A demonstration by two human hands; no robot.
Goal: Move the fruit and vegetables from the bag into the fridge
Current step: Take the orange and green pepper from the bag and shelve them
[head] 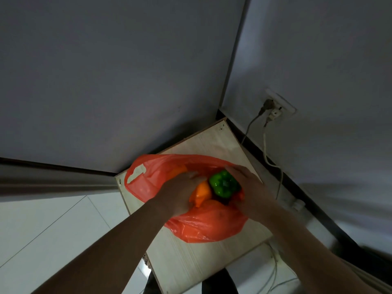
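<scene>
An orange plastic bag point(203, 225) lies open on a small pale wooden table point(191, 264). Inside it I see a green bell pepper point(223, 184) and an orange bell pepper point(201, 194) side by side, with more produce half hidden under the plastic. My left hand point(180, 192) reaches into the bag and rests on the orange pepper. My right hand point(248, 185) is curled around the right side of the green pepper, fingers over its top. No fridge interior is in view.
A grey wall fills the upper view, with a corner to the right. A wall socket point(280, 105) holds plugs, and cables point(269, 158) trail down behind the table's right edge. White floor tiles point(53, 230) lie to the left.
</scene>
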